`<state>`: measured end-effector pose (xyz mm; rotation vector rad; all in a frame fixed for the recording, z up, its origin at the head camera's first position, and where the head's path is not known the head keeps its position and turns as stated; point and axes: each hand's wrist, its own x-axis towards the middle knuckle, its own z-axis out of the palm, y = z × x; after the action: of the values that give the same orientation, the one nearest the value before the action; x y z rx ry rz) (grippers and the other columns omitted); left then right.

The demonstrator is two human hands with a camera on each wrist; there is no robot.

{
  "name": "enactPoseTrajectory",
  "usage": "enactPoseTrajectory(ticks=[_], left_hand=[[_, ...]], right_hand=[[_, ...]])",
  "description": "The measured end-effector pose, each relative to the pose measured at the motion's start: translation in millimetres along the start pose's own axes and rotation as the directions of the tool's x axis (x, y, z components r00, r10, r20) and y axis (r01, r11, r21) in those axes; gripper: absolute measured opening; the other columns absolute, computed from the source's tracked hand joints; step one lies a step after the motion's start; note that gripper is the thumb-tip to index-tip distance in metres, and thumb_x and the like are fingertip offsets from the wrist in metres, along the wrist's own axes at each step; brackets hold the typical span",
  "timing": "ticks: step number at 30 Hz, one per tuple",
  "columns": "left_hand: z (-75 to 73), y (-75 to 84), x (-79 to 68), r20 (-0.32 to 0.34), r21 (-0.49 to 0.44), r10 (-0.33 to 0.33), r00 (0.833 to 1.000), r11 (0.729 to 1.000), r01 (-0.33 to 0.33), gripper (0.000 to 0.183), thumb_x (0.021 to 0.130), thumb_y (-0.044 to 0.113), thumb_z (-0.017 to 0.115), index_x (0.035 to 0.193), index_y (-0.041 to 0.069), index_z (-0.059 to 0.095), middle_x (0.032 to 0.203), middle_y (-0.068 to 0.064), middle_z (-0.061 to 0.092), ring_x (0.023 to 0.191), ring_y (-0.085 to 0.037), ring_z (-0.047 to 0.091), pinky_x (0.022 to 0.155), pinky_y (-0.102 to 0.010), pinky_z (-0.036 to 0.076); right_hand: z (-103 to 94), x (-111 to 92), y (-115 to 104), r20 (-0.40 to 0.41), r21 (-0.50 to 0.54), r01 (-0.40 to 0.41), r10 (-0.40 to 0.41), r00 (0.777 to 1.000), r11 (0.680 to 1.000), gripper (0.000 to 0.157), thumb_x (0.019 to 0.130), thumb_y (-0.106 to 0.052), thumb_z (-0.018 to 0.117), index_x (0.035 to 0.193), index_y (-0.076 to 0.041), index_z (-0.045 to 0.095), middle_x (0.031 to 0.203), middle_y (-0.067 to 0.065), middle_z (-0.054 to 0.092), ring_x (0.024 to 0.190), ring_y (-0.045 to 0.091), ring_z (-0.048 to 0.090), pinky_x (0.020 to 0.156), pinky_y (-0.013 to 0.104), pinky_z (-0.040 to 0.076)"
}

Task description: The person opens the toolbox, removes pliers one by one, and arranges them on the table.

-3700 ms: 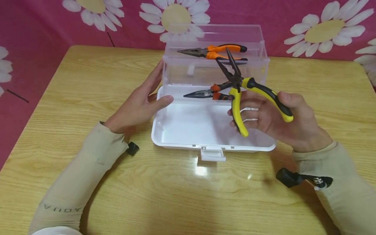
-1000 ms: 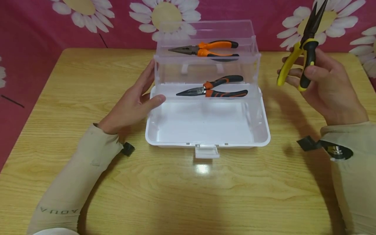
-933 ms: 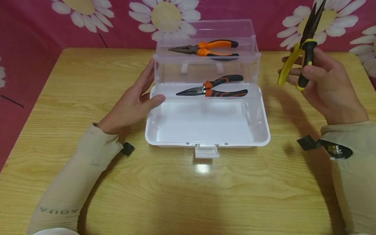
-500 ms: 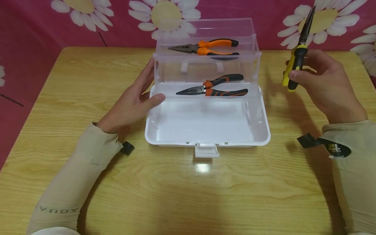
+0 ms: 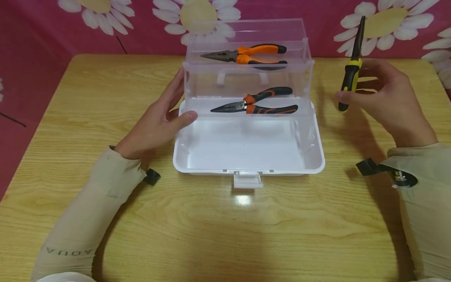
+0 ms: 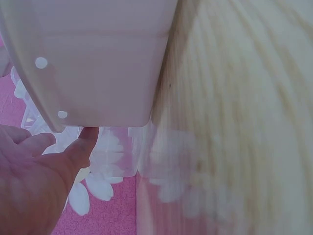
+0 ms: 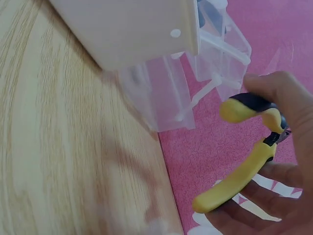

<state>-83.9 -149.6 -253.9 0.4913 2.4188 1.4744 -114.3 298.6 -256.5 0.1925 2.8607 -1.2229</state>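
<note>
A white toolbox point(image 5: 246, 170) stands with its clear two-level trays raised at the back. My left hand point(image 5: 155, 121) holds its left end, thumb over the side and the other fingers behind; a fingertip point(image 6: 89, 132) meets the back edge in the left wrist view. To the right of the box, my right hand point(image 5: 391, 92) grips yellow-and-black long-nose pliers point(image 5: 350, 76) in the air, nose up. The right wrist view shows their handles point(image 7: 234, 183) spread apart. Orange-and-black pliers point(image 5: 243, 58) lie in the upper tray, black pliers with orange trim point(image 5: 229, 107) in the lower.
A small latch point(image 5: 248, 181) hangs on the front of the box. The wooden table point(image 5: 225, 231) extends around it, with a pink daisy-print cloth point(image 5: 267, 9) behind. A small black device point(image 5: 366, 166) sits on the right wrist.
The right hand has carried the yellow pliers from over the box out to the right. Within the last second it has turned them nearly edge-on and lowered them slightly. The left hand has stayed.
</note>
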Motion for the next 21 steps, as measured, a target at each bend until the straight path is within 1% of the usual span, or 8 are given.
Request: enactPoseTrajectory(ticks=[2, 3, 6, 9, 13, 16, 21], left_hand=[[-0.1, 0.8, 0.1, -0.001, -0.003, 0.006, 1.000, 1.000, -0.006, 0.088, 0.094, 0.026, 0.063, 0.154, 0.045, 0.000, 0.163, 0.022, 0.010, 0.154, -0.007, 0.012, 0.121, -0.048, 0.031], [-0.2, 1.2, 0.2, -0.002, -0.006, 0.009, 1.000, 1.000, -0.009, 0.088, 0.094, 0.026, 0.063, 0.154, 0.044, 0.001, 0.163, 0.022, 0.010, 0.154, -0.008, 0.012, 0.121, -0.048, 0.031], [-0.4, 2.2, -0.1, -0.001, -0.005, 0.009, 1.000, 1.000, -0.009, 0.088, 0.095, 0.026, 0.063, 0.154, 0.044, 0.000, 0.163, 0.022, 0.009, 0.154, -0.008, 0.012, 0.121, -0.048, 0.031], [-0.5, 2.9, -0.1, -0.002, -0.003, 0.002, 1.000, 1.000, -0.002, 0.088, 0.095, 0.027, 0.063, 0.154, 0.044, 0.000, 0.163, 0.022, 0.008, 0.154, -0.008, 0.011, 0.122, -0.048, 0.030], [-0.4, 2.6, 0.2, -0.001, -0.010, 0.000, 1.000, 1.000, 0.000, 0.088, 0.095, 0.026, 0.063, 0.154, 0.044, 0.000, 0.163, 0.022, 0.008, 0.155, -0.008, 0.011, 0.122, -0.048, 0.030], [-0.3, 2.5, 0.0, 0.000, -0.013, 0.004, 1.000, 1.000, -0.004, 0.088, 0.095, 0.025, 0.063, 0.154, 0.043, 0.000, 0.164, 0.021, 0.008, 0.155, -0.008, 0.011, 0.122, -0.048, 0.030], [0.0, 3.0, -0.3, 0.003, -0.009, 0.000, 1.000, 1.000, 0.000, 0.088, 0.095, 0.026, 0.063, 0.154, 0.043, 0.000, 0.163, 0.022, 0.008, 0.155, -0.008, 0.012, 0.122, -0.048, 0.029]], right_hand=[[0.1, 0.4, 0.7, -0.002, -0.035, 0.003, -0.003, 1.000, 0.999, 0.072, 0.079, -0.037, 0.080, 0.142, -0.039, 0.044, 0.127, -0.018, 0.051, 0.107, 0.008, 0.054, 0.105, 0.040, 0.048], [0.1, 0.9, 0.9, 0.000, -0.057, -0.001, 0.001, 1.000, 0.998, 0.073, 0.079, -0.038, 0.079, 0.142, -0.040, 0.043, 0.131, -0.014, 0.052, 0.111, 0.012, 0.054, 0.108, 0.043, 0.047], [-0.1, 2.7, 1.8, 0.008, -0.118, -0.012, 0.013, 1.000, 0.993, 0.076, 0.078, -0.042, 0.079, 0.144, -0.041, 0.040, 0.145, -0.004, 0.049, 0.122, 0.026, 0.055, 0.108, 0.048, 0.047], [0.2, 4.5, 2.0, 0.016, -0.186, -0.026, 0.029, 0.999, 0.982, 0.079, 0.078, -0.046, 0.078, 0.146, -0.039, 0.037, 0.154, 0.003, 0.042, 0.131, 0.040, 0.049, 0.108, 0.058, 0.043], [0.8, 5.2, 1.7, 0.020, -0.252, -0.032, 0.038, 0.999, 0.967, 0.086, 0.077, -0.049, 0.078, 0.149, -0.024, 0.038, 0.155, 0.011, 0.040, 0.131, 0.045, 0.047, 0.105, 0.065, 0.041], [1.5, 5.1, 1.8, 0.038, -0.304, -0.030, 0.044, 0.998, 0.952, 0.092, 0.077, -0.049, 0.078, 0.150, -0.013, 0.036, 0.153, 0.018, 0.041, 0.128, 0.048, 0.047, 0.101, 0.068, 0.041], [2.4, 5.4, 3.8, 0.072, -0.377, -0.037, 0.069, 0.995, 0.925, 0.096, 0.076, -0.050, 0.078, 0.150, -0.006, 0.035, 0.148, 0.026, 0.043, 0.124, 0.050, 0.045, 0.097, 0.069, 0.043]])
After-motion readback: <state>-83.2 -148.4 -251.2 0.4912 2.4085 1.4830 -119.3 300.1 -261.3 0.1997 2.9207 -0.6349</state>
